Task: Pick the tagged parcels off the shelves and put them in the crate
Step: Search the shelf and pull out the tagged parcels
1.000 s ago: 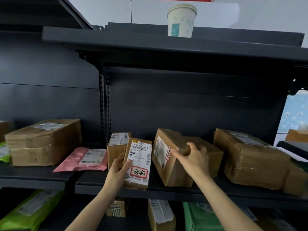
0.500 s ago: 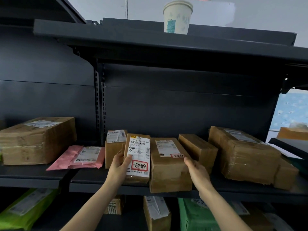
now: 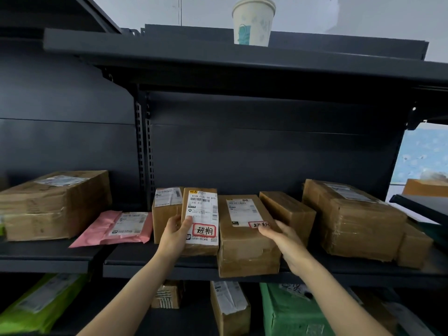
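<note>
Shelving: dark metal shelf unit (image 3: 242, 267), middle shelf carries your parcels; no crate in view
Big boxes: large taped brown carton (image 3: 349, 219) at the right end, untagged as far as you can see
Flat parcel: brown cardboard box with a red-bordered tag (image 3: 247, 238) lies label up, long axis running front to back, front end overhanging the shelf lip
Upright parcel: narrow brown box with a white label and red tag (image 3: 201, 221) stands on end just left of it, touching
Right hand (image 3: 288, 241): you cup the flat parcel's right side, fingers on its tagged top corner, nearer hand for it
Left hand (image 3: 174, 236): you grip the upright parcel's left edge, thumb across its label
Next: likely draw both straight toward you
</note>
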`<state>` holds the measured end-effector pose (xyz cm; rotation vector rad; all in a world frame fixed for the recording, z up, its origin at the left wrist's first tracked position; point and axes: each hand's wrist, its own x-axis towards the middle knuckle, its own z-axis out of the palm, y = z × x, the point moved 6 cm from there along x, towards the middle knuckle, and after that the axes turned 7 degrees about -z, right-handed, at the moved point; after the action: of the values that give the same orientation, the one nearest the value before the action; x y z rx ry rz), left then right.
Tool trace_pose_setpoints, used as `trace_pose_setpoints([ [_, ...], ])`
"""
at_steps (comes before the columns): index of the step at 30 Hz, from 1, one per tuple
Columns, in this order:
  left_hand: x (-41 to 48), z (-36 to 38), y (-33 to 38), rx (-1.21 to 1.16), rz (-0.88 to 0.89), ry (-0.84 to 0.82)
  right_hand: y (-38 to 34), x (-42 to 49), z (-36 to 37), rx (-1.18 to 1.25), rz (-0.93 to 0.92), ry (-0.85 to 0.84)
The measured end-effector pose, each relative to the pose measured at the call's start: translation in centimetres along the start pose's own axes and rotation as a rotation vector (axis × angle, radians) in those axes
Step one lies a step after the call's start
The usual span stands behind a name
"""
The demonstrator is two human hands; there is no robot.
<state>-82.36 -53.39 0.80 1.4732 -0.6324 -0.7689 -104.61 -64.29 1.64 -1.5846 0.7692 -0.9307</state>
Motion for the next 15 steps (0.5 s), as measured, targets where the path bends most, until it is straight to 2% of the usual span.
trace_pose_setpoints([
  [4, -0.4, 0.0, -0.1, -0.002, -0.006, -0.020, 1.2, -3.0, 0.4, -0.021, -0.192, 0.051],
  [6, -0.7, 0.1, -0.1, 0.008, 0.003, -0.028, 1.6, -3.9, 0.5, -0.029, -0.229, 0.063],
  [15, -1.1, -0.3, -1.0, -0.009, -0.024, -0.072, 2.4, -4.1, 0.3, 0.030, -0.157, -0.005],
])
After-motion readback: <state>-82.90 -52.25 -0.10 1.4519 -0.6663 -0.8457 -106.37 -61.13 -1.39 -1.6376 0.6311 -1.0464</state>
